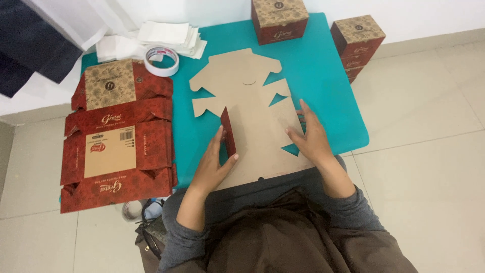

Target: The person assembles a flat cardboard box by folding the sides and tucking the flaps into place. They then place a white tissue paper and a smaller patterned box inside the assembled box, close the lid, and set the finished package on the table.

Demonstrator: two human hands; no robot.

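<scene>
A flat die-cut cardboard box blank [252,106] lies plain brown side up on the teal table [323,76]. My left hand [214,164] pinches the blank's left side panel [228,130] and holds it folded upright, so its red printed side shows. My right hand [310,135] presses flat, fingers spread, on the blank's right part beside a triangular cut-out.
A stack of flat red printed box blanks [118,136] lies at the left. A roll of tape [161,60] and white folded sheets [169,35] sit at the far left. One assembled red box [279,19] stands on the table's far edge, others [357,43] are stacked on the tiled floor.
</scene>
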